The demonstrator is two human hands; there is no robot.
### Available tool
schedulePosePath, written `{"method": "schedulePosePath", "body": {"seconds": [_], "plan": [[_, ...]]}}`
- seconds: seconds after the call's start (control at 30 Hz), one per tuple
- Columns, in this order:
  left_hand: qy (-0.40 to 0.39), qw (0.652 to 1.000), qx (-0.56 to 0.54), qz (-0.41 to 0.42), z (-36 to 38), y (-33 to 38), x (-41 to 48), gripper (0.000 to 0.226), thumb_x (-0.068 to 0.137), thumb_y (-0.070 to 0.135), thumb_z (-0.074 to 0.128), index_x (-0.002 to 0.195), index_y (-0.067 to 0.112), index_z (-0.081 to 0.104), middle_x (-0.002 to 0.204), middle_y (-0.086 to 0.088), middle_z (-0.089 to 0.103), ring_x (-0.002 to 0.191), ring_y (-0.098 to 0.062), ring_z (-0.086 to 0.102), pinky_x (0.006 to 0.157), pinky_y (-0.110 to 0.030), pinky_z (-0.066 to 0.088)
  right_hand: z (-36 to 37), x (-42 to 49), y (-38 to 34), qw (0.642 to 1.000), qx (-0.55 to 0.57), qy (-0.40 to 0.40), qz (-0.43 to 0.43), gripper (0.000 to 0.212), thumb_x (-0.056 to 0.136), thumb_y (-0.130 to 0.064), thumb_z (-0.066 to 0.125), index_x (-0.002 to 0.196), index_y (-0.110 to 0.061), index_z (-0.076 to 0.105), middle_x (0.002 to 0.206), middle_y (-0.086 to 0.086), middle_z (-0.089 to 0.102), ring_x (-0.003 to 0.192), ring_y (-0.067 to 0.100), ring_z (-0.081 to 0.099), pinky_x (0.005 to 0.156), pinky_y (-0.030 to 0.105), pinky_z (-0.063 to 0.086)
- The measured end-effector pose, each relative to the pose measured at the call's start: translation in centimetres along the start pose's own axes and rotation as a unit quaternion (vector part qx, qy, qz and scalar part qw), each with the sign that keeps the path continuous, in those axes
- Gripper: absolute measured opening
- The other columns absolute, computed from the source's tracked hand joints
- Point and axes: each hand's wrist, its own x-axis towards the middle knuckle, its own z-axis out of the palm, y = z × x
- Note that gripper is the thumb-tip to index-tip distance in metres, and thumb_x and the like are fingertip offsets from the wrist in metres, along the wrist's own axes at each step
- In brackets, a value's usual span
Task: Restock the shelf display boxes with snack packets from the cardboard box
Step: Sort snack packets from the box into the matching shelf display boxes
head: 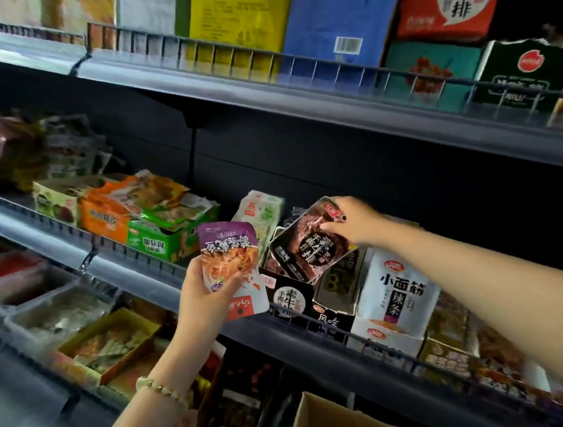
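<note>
Right hand pinches dark packet at its corner; left hand grips purple packet (likely light, floppy, slick: hold seams).

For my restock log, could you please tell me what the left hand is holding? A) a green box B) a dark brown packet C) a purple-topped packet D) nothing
C: the left hand grips the purple-topped packet, while the right hand holds the dark brown packets.
</note>
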Motion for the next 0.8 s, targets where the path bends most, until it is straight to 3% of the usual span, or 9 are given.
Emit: {"method": "schedulePosePath", "body": {"seconds": [0.1, 0.17, 0.37, 0.43, 0.53, 0.6, 0.73, 0.8], "plan": [[0.0, 1.0, -0.017, 0.002, 0.0, -0.2, 0.4, 0.016, 0.093, 0.022, 0.062, 0.107, 0.017, 0.056, 0.098, -0.001, 0.068, 0.088, -0.018, 0.068, 0.071, -0.029, 0.055, 1.0, 1.4, -2.1, 0.994, -0.074, -0.07, -0.035, 0.026, 0.082, -0.023, 0.073, 0.103, -0.009, 0.068, 0.101, 0.009, 0.069, 0.087, 0.024, 0.062, 0.074, 0.031, 0.048], [-0.004, 0.999, -0.033, 0.0, 0.1, -0.3, 0.5, 0.015, 0.094, 0.025, 0.059, 0.106, 0.017, 0.057, 0.097, -0.001, 0.069, 0.087, -0.019, 0.069, 0.071, -0.032, 0.057, 2.3, 2.1, -3.0, 0.992, -0.092, -0.08, -0.03, 0.034, 0.078, -0.027, 0.077, 0.106, -0.011, 0.067, 0.104, 0.006, 0.067, 0.093, 0.023, 0.061, 0.078, 0.033, 0.05], [-0.014, 0.998, -0.053, -0.026, 0.1, -0.7, 0.4, 0.008, 0.091, 0.025, 0.063, 0.098, 0.023, 0.06, 0.097, -0.004, 0.071, 0.083, -0.022, 0.07, 0.074, -0.04, 0.058, 5.7, 1.9, -2.3, 0.997, -0.005, -0.081, 0.002, 0.05, 0.079, -0.024, 0.078, 0.123, -0.009, 0.059, 0.12, 0.009, 0.063, 0.111, 0.026, 0.059, 0.09, 0.032, 0.047], [-0.014, 0.997, -0.064, -0.037, 0.1, -0.6, 0.1, 0.014, 0.09, 0.024, 0.066, 0.102, 0.021, 0.061, 0.099, -0.005, 0.072, 0.084, -0.024, 0.07, 0.075, -0.042, 0.058, 5.6, 1.4, -2.1, 0.996, 0.02, -0.084, 0.001, 0.051, 0.083, -0.025, 0.074, 0.128, -0.011, 0.056, 0.126, 0.008, 0.059, 0.114, 0.024, 0.056, 0.087, 0.028, 0.043], [-0.019, 0.995, -0.09, -0.041, 0.5, 0.4, -0.7, 0.018, 0.089, 0.021, 0.067, 0.106, 0.019, 0.062, 0.098, -0.005, 0.073, 0.082, -0.023, 0.071, 0.07, -0.038, 0.058, 4.0, -0.3, -2.4, 0.991, 0.132, 0.017, -0.012, 0.024, 0.09, -0.029, 0.065, 0.109, -0.015, 0.063, 0.11, 0.004, 0.064, 0.101, 0.019, 0.059, 0.083, 0.029, 0.046], [-0.028, 0.993, -0.109, -0.031, 1.3, 1.4, -1.4, 0.024, 0.088, 0.022, 0.067, 0.112, 0.018, 0.062, 0.1, -0.005, 0.073, 0.084, -0.024, 0.072, 0.072, -0.039, 0.058, 2.4, -2.9, -2.9, 0.966, 0.254, 0.054, -0.004, 0.018, 0.093, -0.028, 0.06, 0.102, -0.013, 0.063, 0.103, 0.005, 0.067, 0.092, 0.017, 0.062, 0.081, 0.028, 0.05], [-0.055, 0.986, -0.159, -0.021, 4.5, 3.9, -3.6, 0.021, 0.089, 0.029, 0.065, 0.109, 0.021, 0.064, 0.098, -0.003, 0.074, 0.085, -0.021, 0.072, 0.068, -0.034, 0.055, 0.4, -9.8, -2.9, 0.922, 0.371, -0.075, 0.082, 0.037, 0.087, -0.039, 0.065, 0.113, -0.014, 0.06, 0.106, 0.004, 0.071, 0.087, 0.013, 0.067, 0.076, 0.024, 0.055], [-0.076, 0.984, -0.163, -0.009, 6.7, 5.1, -5.2, 0.018, 0.089, 0.03, 0.064, 0.105, 0.021, 0.066, 0.094, -0.002, 0.075, 0.085, -0.018, 0.072, 0.068, -0.03, 0.054, 0.2, -12.5, -1.8, 0.884, 0.437, -0.108, 0.13, 0.035, 0.082, -0.036, 0.072, 0.11, -0.017, 0.065, 0.102, 0.002, 0.072, 0.086, 0.013, 0.068, 0.076, 0.024, 0.055]]}}
